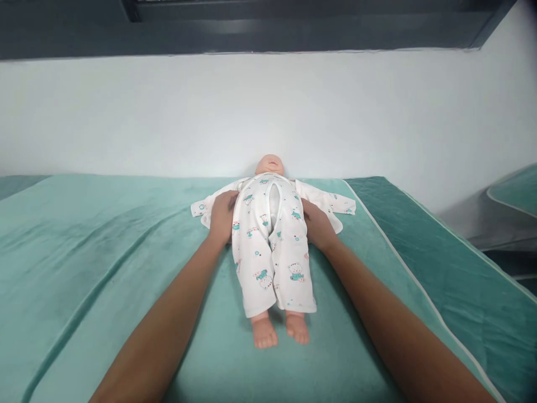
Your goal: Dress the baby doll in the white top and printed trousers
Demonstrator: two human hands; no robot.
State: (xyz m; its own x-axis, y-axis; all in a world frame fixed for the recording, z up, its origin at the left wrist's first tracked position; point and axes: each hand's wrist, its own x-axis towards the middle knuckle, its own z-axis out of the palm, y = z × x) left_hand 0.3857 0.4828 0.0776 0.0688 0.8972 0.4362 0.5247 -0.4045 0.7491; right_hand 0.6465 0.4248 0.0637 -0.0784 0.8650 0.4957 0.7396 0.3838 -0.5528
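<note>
A baby doll lies on its back, its head toward the wall and its bare feet toward me. It wears a white printed shirt with the sleeves spread out to both sides. White split-crotch baby pants with a cartoon animal print cover its legs and reach up over the chest. At the left side of the pants is my left hand, its fingers curled round the cloth and partly hidden. On the opposite side my right hand grips the pants the same way, with its fingertips hidden behind the fabric.
A light green cloth with some wrinkles covers the surface under the doll. To the right lies a darker green cloth with a pale edge. A white wall stands close behind the doll's head, below a dark frame.
</note>
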